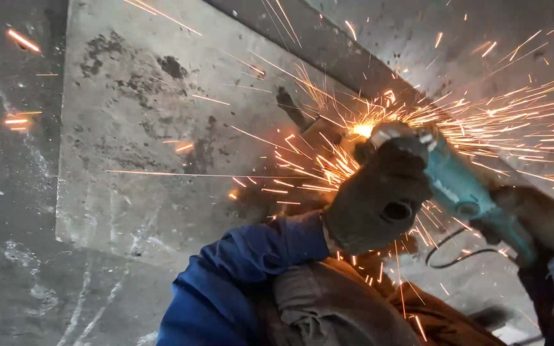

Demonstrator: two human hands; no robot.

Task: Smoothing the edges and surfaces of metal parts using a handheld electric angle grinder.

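Grinder work was under way: a teal angle grinder [466,195] sat at right of centre, its head pressed against the edge of a large grey steel plate [149,128] where a bright burst of sparks [363,130] sprayed out in all directions. The left hand [379,195], in a worn dark glove with a hole near the palm, was closed around the front of the tool near the head, though the exact grip point was hidden by the glove itself. The right hand [537,218], also gloved, was wrapped shut around the rear body of the grinder, with the black power cord [456,250] looping just below it. A blue sleeve [245,275] ran up to the left glove, and brown work clothing [354,301] lay beneath, directly under the falling sparks. Judging from this, doing the cut or grind well called for a firm two-handed hold, steady light pressure so the disc did not bite or kick, and a constant angle along the plate edge. The cord seemed best kept behind the tool and clear of the disc. Sparks were landing on the clothing and toward the holed glove, so turning the guard to throw them away from the body looked wise. The disc itself could not be made out through the glare.
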